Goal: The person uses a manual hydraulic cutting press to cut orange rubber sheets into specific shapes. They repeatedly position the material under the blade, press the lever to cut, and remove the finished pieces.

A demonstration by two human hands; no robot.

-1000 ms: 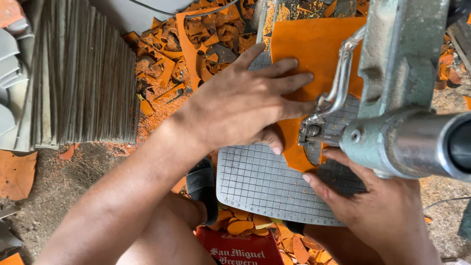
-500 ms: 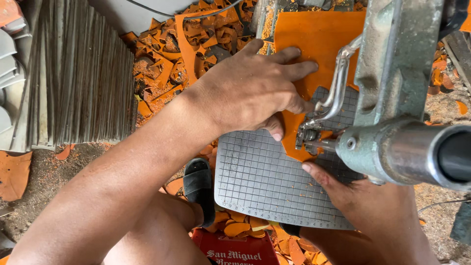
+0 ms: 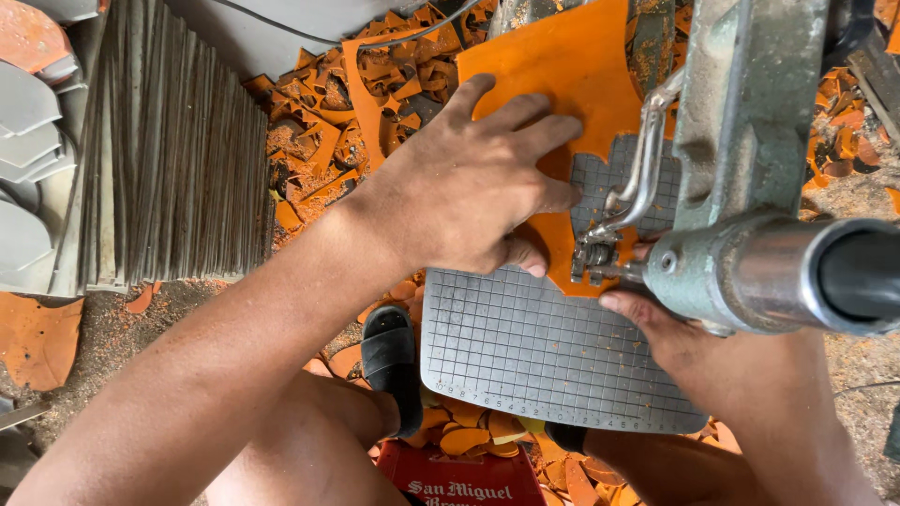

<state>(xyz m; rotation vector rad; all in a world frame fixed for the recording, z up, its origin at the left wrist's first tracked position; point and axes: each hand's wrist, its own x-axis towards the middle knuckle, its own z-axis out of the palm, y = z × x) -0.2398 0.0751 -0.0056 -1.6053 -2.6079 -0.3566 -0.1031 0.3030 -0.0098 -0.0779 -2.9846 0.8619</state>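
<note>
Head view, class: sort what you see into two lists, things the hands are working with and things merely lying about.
In use:
left hand, flat on the orange sheet
right hand, at the sheet's near edge
gridded saw table
saw arm

Lying about:
orange offcuts
stacked grey sheets
black sandal
red crate

a: what are we wearing, seen above the grey gridded plate [image 3: 525, 351]?

b: nothing on our arms. the left hand [image 3: 469, 183] and right hand [image 3: 694, 342] are bare, no gloves, rings or watch.

a: and below the plate?

b: bare knees, and a black slide sandal [image 3: 389, 361] with a broad strap, just left of the plate.
</note>
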